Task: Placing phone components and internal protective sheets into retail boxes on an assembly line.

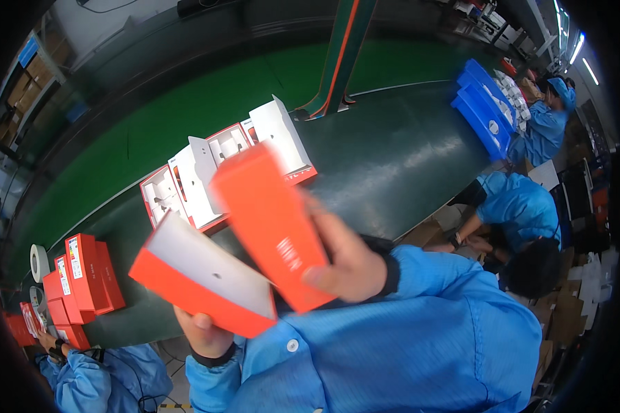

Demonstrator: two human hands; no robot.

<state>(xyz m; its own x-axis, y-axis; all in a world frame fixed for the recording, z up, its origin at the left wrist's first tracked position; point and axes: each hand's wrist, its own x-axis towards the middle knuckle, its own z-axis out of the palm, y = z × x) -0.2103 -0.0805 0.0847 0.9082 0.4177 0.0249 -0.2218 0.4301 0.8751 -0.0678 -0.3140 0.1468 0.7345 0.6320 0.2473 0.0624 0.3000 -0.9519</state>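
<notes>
My right hand is closed around a long orange-red carton, held tilted in front of my chest; its far end is smeared by motion. Below it on the left, my left hand grips an orange-red box part from underneath. A white inner face with a small dark hole shows on that part. The two red pieces overlap or touch near my right thumb; I cannot tell which. Just beyond them on the bench stand several opened red boxes with white insides and raised white flaps.
The dark green bench carries a post at its far edge. Stacked red boxes and a tape roll lie left. Blue bins stand at the right end. Co-workers sit at right and lower left.
</notes>
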